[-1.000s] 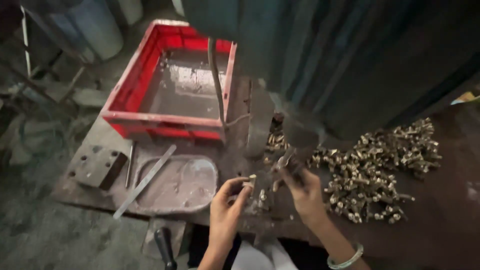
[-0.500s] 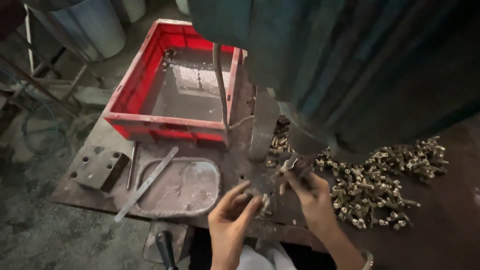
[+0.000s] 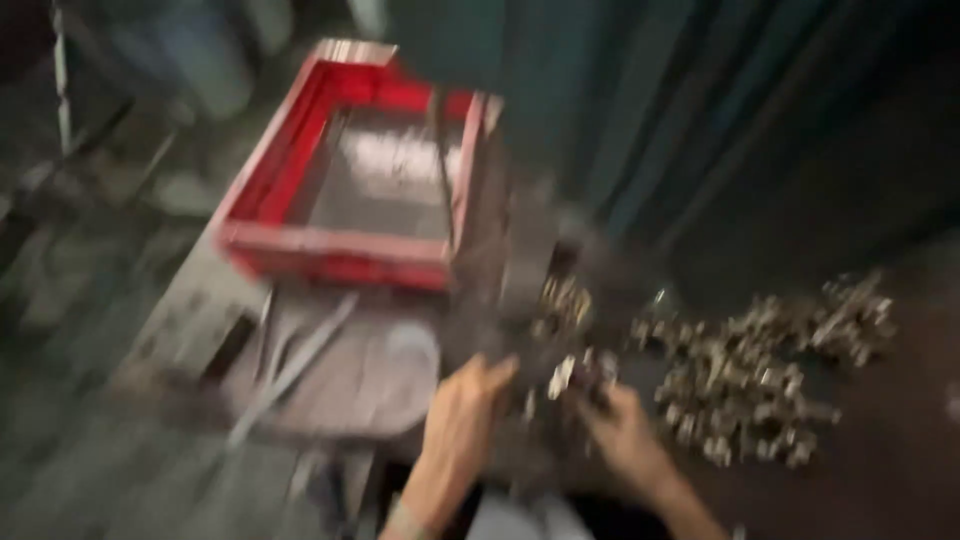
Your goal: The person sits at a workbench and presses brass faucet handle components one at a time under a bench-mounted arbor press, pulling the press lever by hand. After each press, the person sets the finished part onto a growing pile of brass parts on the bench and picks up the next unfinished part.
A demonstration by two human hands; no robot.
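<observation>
Honestly blurry, but both hands meet at one small metal part (image 3: 562,378); right hand (image 3: 625,430) pinches, left hand (image 3: 462,420) grip unclear, pile of parts (image 3: 760,380) just right.

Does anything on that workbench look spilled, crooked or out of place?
Nothing clearly is, though the picture is blurred. The small metal parts lie in a loose heap to the right, straight on the bench top, not in the red tray. Both hands, left hand and right hand, work beside it.
</observation>
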